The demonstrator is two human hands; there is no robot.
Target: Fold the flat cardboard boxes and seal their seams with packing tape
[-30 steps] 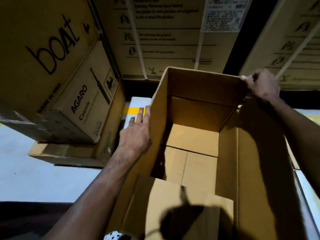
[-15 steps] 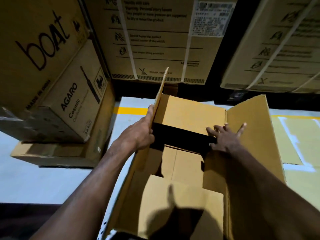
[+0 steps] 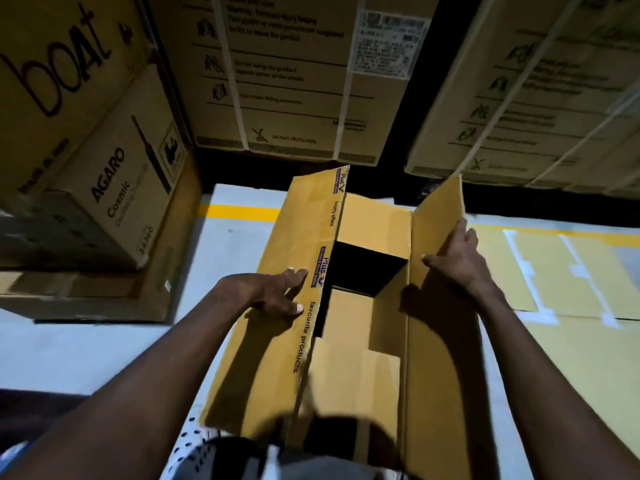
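Now the cardboard box (image 3: pixel 349 344) stands on the pale floor (image 3: pixel 69 351) before me, its far flap folded down since earlier. My left hand (image 3: pixel 277 292) presses the left flap with straight fingers; my right hand (image 3: pixel 457 261) pinches the right flap's edge.

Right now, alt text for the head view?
Two bare hands fold an open cardboard box on a pale floor: left hand presses the left flap, right hand holds the right flap. Stacked printed cartons stand behind.
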